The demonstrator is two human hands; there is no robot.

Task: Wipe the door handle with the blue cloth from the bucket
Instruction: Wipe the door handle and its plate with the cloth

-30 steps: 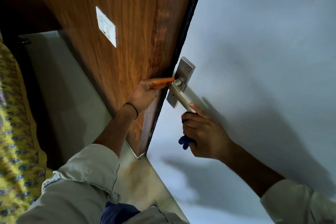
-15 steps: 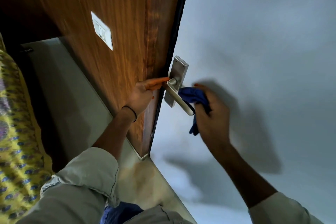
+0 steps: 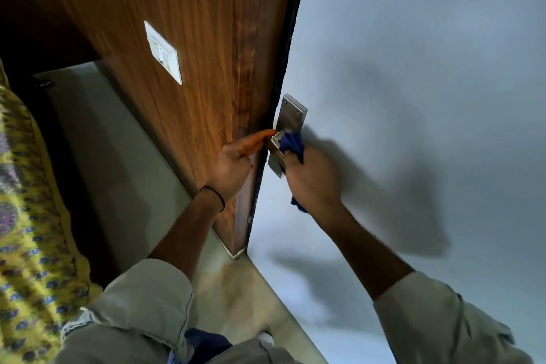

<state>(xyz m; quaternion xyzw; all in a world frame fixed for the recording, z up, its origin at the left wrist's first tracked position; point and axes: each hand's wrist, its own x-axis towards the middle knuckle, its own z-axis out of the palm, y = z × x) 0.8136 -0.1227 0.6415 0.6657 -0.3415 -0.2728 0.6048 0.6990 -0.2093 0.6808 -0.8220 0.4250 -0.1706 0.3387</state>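
Blue cloth (image 3: 291,142), gripped in my right hand (image 3: 313,183), presses the handle (image 3: 274,146); my left hand (image 3: 233,165), fingers extended, braces the door edge beside it.

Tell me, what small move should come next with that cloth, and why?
Probably slide the cloth down the lever toward its free end. The right hand presses it against the lever's top, near the plate, while the left hand steadies the door edge, so the lower stretch looks unwiped in this pass.
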